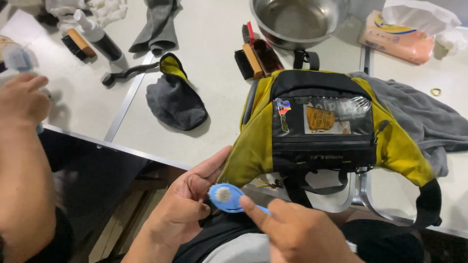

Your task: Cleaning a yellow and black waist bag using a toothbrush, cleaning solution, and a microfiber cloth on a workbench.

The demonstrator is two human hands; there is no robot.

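Blue brush (pixel 229 198), round and white-bristled, sits near the table edge, pinched between the left hand (pixel 187 202) at its head and the right hand (pixel 292 229) on its handle, and could slip floorward if either grip loosens.

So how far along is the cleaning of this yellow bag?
Looks early. Set out so far: the bag lies flat on the table, with brushes, a steel bowl and cloths beside it. In hand: both the left hand and right hand hold a small blue brush off the bag. Left: brushing the bag itself; no suds or wet patches show on it.
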